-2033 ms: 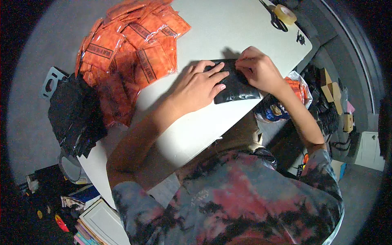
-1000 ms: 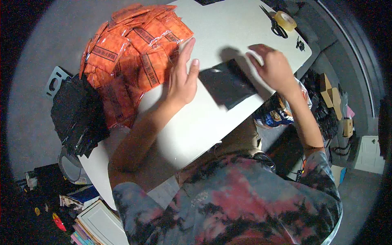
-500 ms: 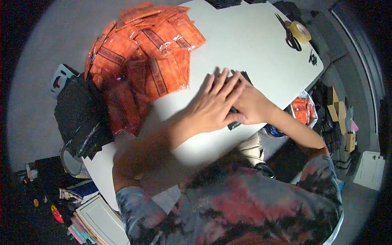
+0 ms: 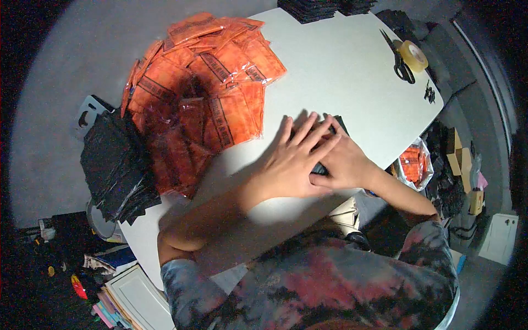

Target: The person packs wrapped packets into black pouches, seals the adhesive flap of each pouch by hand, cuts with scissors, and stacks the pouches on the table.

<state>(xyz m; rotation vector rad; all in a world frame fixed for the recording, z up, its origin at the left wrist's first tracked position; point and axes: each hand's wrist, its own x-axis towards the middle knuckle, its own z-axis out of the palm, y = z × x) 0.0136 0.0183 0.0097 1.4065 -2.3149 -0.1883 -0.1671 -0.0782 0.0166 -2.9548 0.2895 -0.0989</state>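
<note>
On the white table (image 4: 330, 66), a black plastic packet (image 4: 339, 125) lies mostly hidden beneath my two hands. My left hand (image 4: 300, 159) is flat with its fingers spread, partly over my right hand. Stretched out from the other side, my right hand (image 4: 344, 159) rests on the packet, some of its fingers covered by the left. Left of the hands spreads a heap of orange packets (image 4: 225, 118) in clear wrapping with dark labels. A pile of black bags (image 4: 115, 165) sits at the table's left edge.
Black scissors (image 4: 403, 69) and a roll of clear tape (image 4: 413, 56) lie at the far right, near small black pieces (image 4: 429, 92). Black stacks (image 4: 309, 10) stand at the back edge. Below the right edge is a bag with orange packets (image 4: 412, 164).
The black packet was turned on the table, and both hands came together over it, the left overlapping the right. The whole view has shifted, so the table appears lower and farther right.
</note>
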